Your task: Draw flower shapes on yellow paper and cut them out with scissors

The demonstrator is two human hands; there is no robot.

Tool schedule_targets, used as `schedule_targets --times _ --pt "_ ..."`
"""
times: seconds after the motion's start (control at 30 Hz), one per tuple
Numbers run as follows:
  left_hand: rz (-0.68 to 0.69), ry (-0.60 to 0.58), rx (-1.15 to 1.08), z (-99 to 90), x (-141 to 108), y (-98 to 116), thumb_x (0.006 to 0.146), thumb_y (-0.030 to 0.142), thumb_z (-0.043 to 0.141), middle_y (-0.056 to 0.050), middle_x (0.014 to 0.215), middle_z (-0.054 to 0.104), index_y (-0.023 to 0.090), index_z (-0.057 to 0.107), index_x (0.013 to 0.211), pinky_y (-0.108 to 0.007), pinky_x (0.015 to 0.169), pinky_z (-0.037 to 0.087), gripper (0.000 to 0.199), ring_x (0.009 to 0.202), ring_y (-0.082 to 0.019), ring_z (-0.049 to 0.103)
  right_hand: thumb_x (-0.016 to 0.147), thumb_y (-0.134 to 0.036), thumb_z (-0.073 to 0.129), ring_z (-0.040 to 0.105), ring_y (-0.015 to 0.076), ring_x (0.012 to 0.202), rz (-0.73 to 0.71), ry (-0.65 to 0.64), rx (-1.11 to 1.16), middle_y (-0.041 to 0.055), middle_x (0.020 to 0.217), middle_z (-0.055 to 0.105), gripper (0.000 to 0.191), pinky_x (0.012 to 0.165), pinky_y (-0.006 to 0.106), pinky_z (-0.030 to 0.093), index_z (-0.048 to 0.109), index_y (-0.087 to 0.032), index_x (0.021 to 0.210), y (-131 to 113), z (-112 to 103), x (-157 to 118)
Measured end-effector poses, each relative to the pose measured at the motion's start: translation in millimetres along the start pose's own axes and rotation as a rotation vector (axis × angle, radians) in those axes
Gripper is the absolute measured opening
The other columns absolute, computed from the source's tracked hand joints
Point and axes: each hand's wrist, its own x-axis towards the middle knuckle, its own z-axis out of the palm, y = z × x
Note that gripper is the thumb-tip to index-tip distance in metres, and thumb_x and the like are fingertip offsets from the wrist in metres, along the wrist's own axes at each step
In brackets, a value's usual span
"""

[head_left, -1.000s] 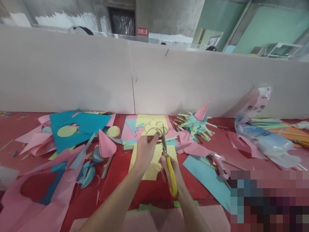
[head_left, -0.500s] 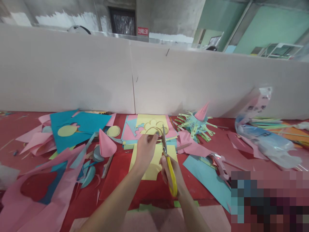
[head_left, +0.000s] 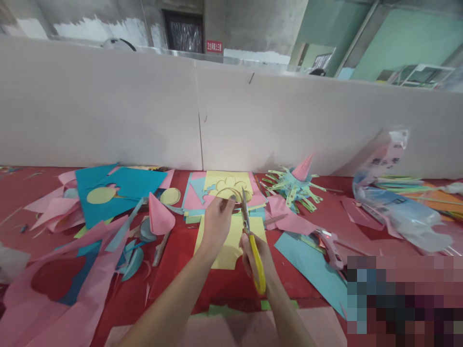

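Both hands are over the middle of the red table. My left hand [head_left: 219, 224] pinches the near edge of a yellow paper flower [head_left: 230, 184] with rounded, dark-outlined petals. My right hand [head_left: 256, 255] is wrapped round the yellow handles of a pair of scissors [head_left: 257, 262]. Their metal blades point away from me, just right of my left fingertips, beside the flower; whether they touch its edge cannot be made out. Under the hands lies a pale yellow sheet [head_left: 226, 255], with pink and blue sheets behind it.
On the left are a pink paper cone [head_left: 159, 216], a blue sheet [head_left: 139, 180] and pink scraps. To the right stand a spiky green paper piece with a pink cone [head_left: 302, 168], a pink glue gun [head_left: 332, 248] and a plastic bag [head_left: 408, 207]. A white partition [head_left: 289, 125] rises behind.
The yellow flower has turned and shifted slightly in my left hand, which has moved a little to the left. My right hand has hardly moved.
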Motion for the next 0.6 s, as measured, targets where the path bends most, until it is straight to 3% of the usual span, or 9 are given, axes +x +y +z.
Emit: schedule_targets --times 0.23,0.6 --pt "0.001 0.009 0.009 -1.6 2.1 -0.7 0.078 0.033 0.048 -0.004 0.080 0.065 0.017 0.056 0.081 -0.029 0.067 0.050 0.018 0.074 -0.017 0.063 0.072 -0.063 0.046 0.026 0.0045 0.020 0.009 -0.036 0.002 -0.0119 0.029 0.025 0.044 0.024 0.016 0.015 0.036 -0.021 0.060 -12.6 0.4 -6.5" --pt "-0.016 0.039 -0.011 -4.5 3.5 -0.5 0.077 0.033 0.049 -0.002 0.073 0.064 0.016 0.052 0.071 -0.030 0.068 0.051 0.018 0.071 -0.016 0.063 0.068 -0.063 0.049 0.023 0.0044 0.017 0.058 -0.042 0.031 -0.0127 0.026 0.024 0.045 0.021 0.017 0.016 0.035 -0.021 0.059 -1.5 -0.1 -2.2"
